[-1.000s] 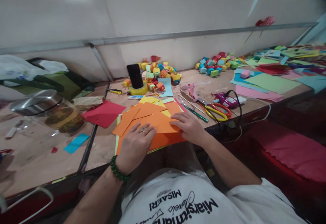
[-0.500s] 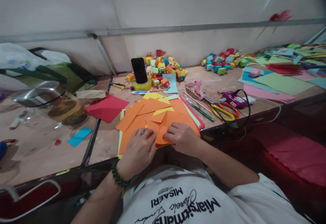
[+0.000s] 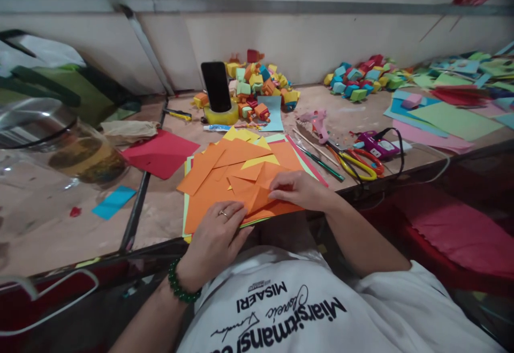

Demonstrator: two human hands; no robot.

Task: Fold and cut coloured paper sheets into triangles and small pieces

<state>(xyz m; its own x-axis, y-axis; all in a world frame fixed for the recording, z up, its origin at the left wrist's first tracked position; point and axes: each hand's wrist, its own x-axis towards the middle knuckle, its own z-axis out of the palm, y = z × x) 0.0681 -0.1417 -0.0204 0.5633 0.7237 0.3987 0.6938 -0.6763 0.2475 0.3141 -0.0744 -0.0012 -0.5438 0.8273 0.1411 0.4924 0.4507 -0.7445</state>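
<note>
A folded piece of orange paper (image 3: 263, 184) lies on a stack of coloured sheets in front of me, with a crease standing up slightly. My left hand (image 3: 219, 230), with a ring and a green bead bracelet, rests its outstretched fingers on the paper's near left side. Its thumb is apart from the fingers, by the stack's front edge. My right hand (image 3: 299, 188) pinches the right part of the folded orange paper between thumb and curled fingers. Around it lie more orange pieces (image 3: 203, 173) and yellow pieces (image 3: 241, 134).
Behind the stack, a phone (image 3: 217, 86) stands in a yellow tape roll (image 3: 221, 114) near small folded paper blocks (image 3: 257, 82). To the right lie a pink glue gun (image 3: 319, 125), scissors (image 3: 357, 164) and a purple device (image 3: 377, 145). A glass jar (image 3: 86, 157) stands left.
The view has tilted down slightly. My left thumb has moved away from its fingers, and my right hand has lifted its part of the orange paper into a raised fold.
</note>
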